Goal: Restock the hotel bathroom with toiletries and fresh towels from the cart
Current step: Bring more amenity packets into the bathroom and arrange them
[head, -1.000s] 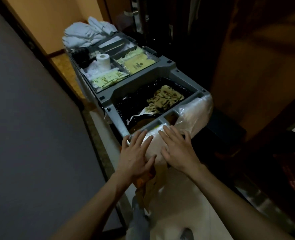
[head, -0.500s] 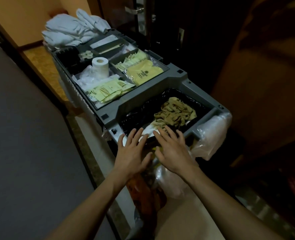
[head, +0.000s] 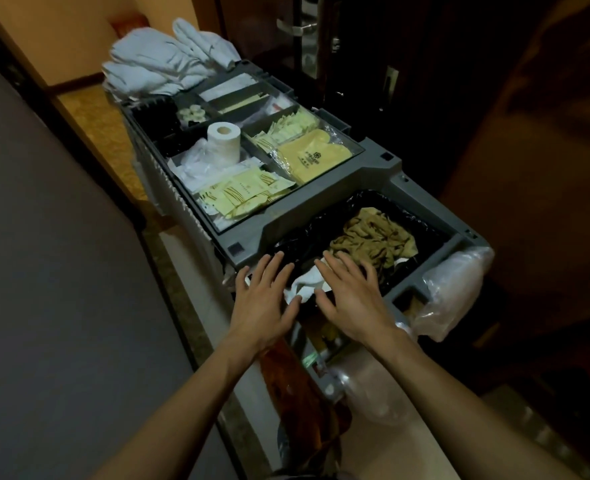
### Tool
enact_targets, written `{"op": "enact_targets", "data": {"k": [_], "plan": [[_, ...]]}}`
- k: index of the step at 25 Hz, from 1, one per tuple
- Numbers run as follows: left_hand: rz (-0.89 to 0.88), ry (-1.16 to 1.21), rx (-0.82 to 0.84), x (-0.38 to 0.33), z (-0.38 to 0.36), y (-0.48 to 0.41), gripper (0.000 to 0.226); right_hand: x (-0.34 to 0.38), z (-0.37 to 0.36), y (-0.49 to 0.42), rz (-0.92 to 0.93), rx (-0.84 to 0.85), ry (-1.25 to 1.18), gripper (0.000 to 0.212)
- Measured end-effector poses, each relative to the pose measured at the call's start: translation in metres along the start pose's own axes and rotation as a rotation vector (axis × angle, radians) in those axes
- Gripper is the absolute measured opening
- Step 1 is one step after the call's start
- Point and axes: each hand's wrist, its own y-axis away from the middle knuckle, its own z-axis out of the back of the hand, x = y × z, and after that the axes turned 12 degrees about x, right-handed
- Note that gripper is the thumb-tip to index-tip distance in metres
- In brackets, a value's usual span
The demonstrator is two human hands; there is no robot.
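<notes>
Both grips released, left hand (head: 264, 303) and right hand (head: 350, 299) flat over cart (head: 373, 174), one toilet roll (head: 223, 142)

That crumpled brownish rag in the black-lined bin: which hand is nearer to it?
Right. The right hand has its fingertips at the crumpled brownish rag's near edge, and it lies over a white cloth. The left hand lies further left, at the bin's near-left corner.

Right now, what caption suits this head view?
Both open hands, left hand and right hand, reach over the housekeeping cart toward its black-lined bin.
</notes>
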Motion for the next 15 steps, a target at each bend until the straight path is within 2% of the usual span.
{"op": "enact_targets", "data": {"k": [6, 10, 15], "plan": [[0.052, -0.015, -0.004, 0.019, 0.014, -0.004, 0.062, 0.015, 0.005, -0.034, 0.086, -0.035, -0.048, 0.058], [0.042, -0.027, -0.02, 0.038, 0.023, -0.014, 0.062, 0.027, 0.006, -0.044, 0.096, -0.046, -0.044, 0.057], [-0.006, -0.025, -0.009, 0.087, 0.034, -0.057, 0.062, 0.039, 0.007, -0.1, 0.044, -0.068, -0.034, 0.057]]}}
